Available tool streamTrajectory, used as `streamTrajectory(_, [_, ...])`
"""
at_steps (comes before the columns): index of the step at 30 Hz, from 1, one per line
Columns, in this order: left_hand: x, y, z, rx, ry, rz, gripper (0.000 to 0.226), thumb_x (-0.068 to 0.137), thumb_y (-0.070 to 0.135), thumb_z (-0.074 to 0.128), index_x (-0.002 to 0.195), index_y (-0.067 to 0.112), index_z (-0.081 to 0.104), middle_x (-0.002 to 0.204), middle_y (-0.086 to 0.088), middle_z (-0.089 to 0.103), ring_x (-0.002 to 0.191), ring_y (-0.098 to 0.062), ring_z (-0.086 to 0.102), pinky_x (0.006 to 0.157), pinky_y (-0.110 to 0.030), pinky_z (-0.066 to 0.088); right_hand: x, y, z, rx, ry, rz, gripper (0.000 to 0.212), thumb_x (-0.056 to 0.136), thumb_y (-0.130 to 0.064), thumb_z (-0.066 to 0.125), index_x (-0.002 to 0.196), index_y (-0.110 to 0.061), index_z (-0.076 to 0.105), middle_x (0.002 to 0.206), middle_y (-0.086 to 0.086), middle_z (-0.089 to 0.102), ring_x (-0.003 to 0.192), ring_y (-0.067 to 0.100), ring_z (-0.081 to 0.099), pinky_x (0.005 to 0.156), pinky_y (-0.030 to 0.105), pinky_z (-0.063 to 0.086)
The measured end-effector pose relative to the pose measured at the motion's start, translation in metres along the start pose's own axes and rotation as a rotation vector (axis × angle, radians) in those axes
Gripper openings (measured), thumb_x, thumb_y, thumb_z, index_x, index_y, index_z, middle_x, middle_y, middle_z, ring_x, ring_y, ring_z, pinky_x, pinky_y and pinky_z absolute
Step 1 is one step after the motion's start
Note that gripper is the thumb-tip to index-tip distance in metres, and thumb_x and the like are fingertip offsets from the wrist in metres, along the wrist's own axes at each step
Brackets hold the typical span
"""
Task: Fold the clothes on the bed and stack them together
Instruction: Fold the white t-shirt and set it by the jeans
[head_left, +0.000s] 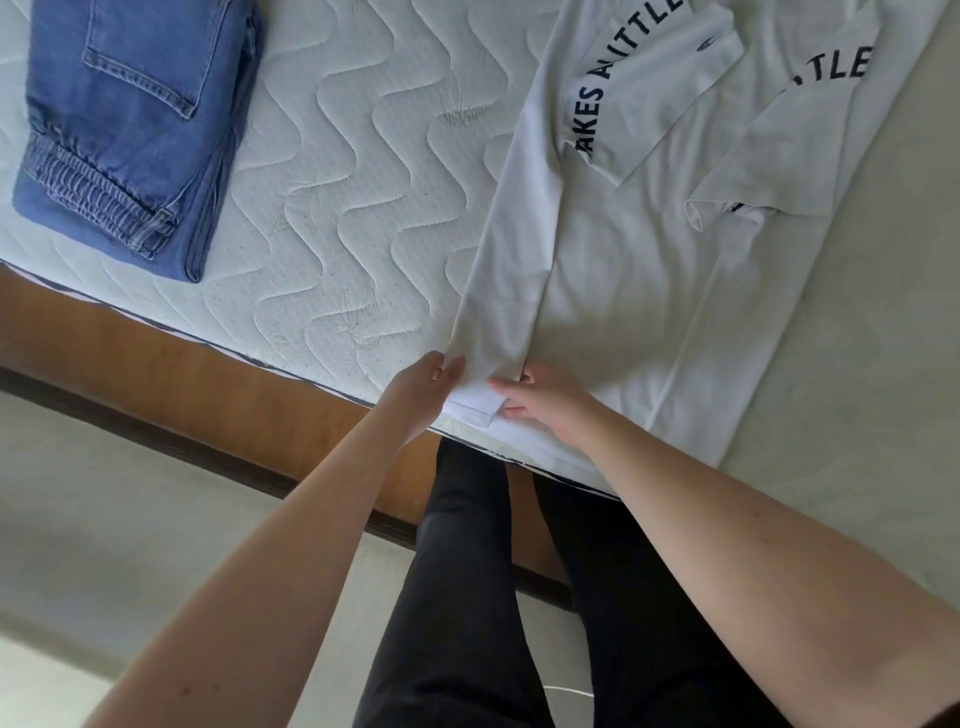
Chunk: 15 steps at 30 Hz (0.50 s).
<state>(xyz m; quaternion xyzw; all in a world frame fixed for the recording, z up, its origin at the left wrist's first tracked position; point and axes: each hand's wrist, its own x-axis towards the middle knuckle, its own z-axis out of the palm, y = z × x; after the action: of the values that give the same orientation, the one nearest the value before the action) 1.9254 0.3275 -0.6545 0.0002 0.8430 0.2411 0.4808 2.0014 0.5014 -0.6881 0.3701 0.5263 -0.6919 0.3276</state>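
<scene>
A white T-shirt (639, 270) with dark lettering lies spread on the right half of the mattress, its sleeves folded inward over the chest. Its left side is folded in as a long strip running down to the bed's near edge. My left hand (423, 389) pinches the bottom-left corner of that strip at the hem. My right hand (540, 400) grips the hem just to the right of it, fingers curled over the cloth. A folded pair of blue jeans (135, 130) lies at the far left of the mattress, apart from the shirt.
The quilted white mattress (343, 197) shows between the jeans and the shirt. A brown wooden bed frame (171, 384) runs along the near edge. My legs in black trousers (467, 597) stand against the frame on a pale floor (104, 545).
</scene>
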Motion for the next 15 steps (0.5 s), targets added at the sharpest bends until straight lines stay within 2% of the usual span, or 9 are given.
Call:
streamTrajectory(1, [-0.004, -0.005, 0.001, -0.043, -0.018, 0.022, 0.05, 0.099, 0.056, 0.038, 0.133, 0.021, 0.049, 0.121, 0.003, 0.061, 0.093, -0.01, 0.058, 0.07, -0.026, 0.039, -0.002, 0.002, 0.002, 0.031, -0.001, -0.002, 0.02, 0.086, -0.03, 0.074, 0.099, -0.031, 0.06, 0.101, -0.003, 0.07, 0.082, 0.009, 0.073, 0.067, 0.02, 0.057])
streamTrajectory(4, [-0.022, -0.025, 0.003, -0.136, -0.058, 0.097, 0.053, 0.084, 0.057, 0.066, 0.129, 0.035, 0.05, 0.116, 0.018, 0.061, 0.102, -0.001, 0.059, 0.077, -0.022, 0.043, -0.007, 0.002, 0.002, 0.128, 0.035, -0.047, 0.017, 0.088, -0.028, 0.07, 0.102, -0.023, 0.062, 0.086, -0.003, 0.075, 0.077, 0.014, 0.074, 0.059, 0.021, 0.056])
streamTrajectory(6, [-0.027, -0.036, 0.008, -0.094, 0.0, 0.105, 0.049, 0.078, 0.045, 0.079, 0.12, 0.039, 0.054, 0.105, 0.02, 0.062, 0.096, 0.004, 0.059, 0.08, -0.021, 0.047, -0.009, -0.001, 0.0, 0.13, 0.047, -0.069, 0.015, 0.09, -0.027, 0.068, 0.102, -0.02, 0.064, 0.081, -0.008, 0.075, 0.075, 0.016, 0.074, 0.057, 0.021, 0.055])
streamTrajectory(8, [-0.029, -0.038, 0.016, 0.001, 0.085, 0.117, 0.04, 0.081, 0.035, 0.078, 0.115, 0.035, 0.059, 0.097, 0.015, 0.064, 0.09, 0.001, 0.06, 0.083, -0.026, 0.05, -0.01, -0.004, -0.002, 0.124, 0.037, -0.079, 0.013, 0.09, -0.026, 0.068, 0.101, -0.019, 0.065, 0.081, -0.007, 0.075, 0.075, 0.017, 0.074, 0.059, 0.023, 0.056])
streamTrajectory(9, [-0.031, -0.035, 0.021, 0.022, 0.135, 0.128, 0.033, 0.082, 0.034, 0.076, 0.111, 0.032, 0.06, 0.095, 0.014, 0.064, 0.087, -0.003, 0.06, 0.079, -0.026, 0.05, -0.011, -0.005, -0.003, 0.121, 0.028, -0.081, 0.014, 0.09, -0.025, 0.069, 0.102, -0.018, 0.066, 0.082, -0.006, 0.076, 0.077, 0.019, 0.074, 0.06, 0.024, 0.056])
streamTrajectory(12, [-0.035, -0.023, 0.033, -0.026, 0.322, 0.109, 0.012, 0.086, 0.026, 0.067, 0.088, 0.027, 0.056, 0.077, 0.011, 0.061, 0.07, -0.012, 0.058, 0.058, -0.025, 0.045, -0.012, -0.006, -0.004, 0.112, 0.001, -0.079, 0.018, 0.088, -0.021, 0.071, 0.104, -0.014, 0.065, 0.083, -0.002, 0.076, 0.078, 0.019, 0.074, 0.065, 0.028, 0.058])
streamTrajectory(15, [-0.039, -0.02, 0.04, -0.155, 0.486, -0.008, 0.01, 0.084, 0.014, 0.057, 0.08, 0.021, 0.051, 0.064, 0.002, 0.058, 0.059, -0.022, 0.054, 0.05, -0.033, 0.042, -0.015, -0.004, -0.002, 0.039, 0.042, -0.123, 0.015, 0.087, -0.019, 0.072, 0.097, -0.011, 0.066, 0.072, 0.002, 0.072, 0.064, 0.016, 0.068, 0.063, 0.03, 0.058])
